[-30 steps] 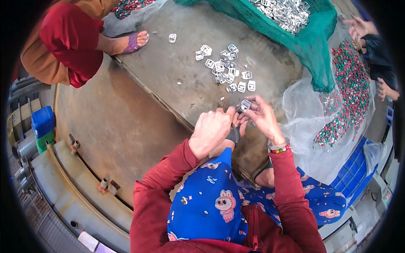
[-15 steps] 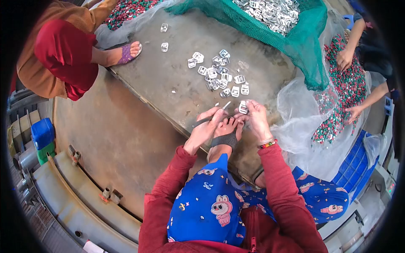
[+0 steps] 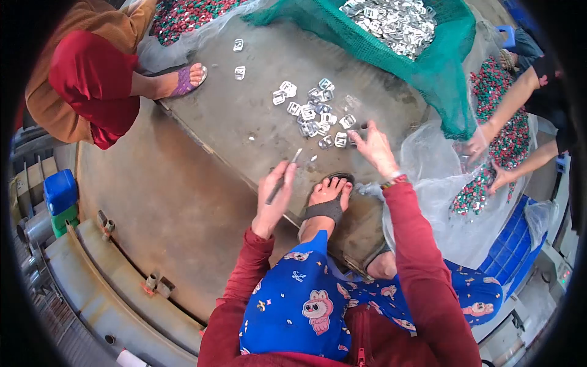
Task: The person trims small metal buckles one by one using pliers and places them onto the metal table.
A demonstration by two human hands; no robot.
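While left hand (image 3: 269, 208) grips tool (image 3: 274, 192), metal buckles (image 3: 308, 114) lie near right hand (image 3: 376, 150).

Factory workshop: metal pcs (image 3: 397, 27) heaped in green net (image 3: 449, 92); prob. machinery (image 3: 98, 293), dim L edge.

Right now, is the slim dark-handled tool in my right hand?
No, your left hand grips the slim tool, while your right hand is spread beside the loose metal pieces.

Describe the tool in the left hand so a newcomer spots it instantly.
Start at the blue printed cloth on the wearer's knee, bottom centre. Above it, slightly left, the left hand grips the tool: a thin dark stick with a pale tip, unlike the flat, slotted silver pieces beyond.
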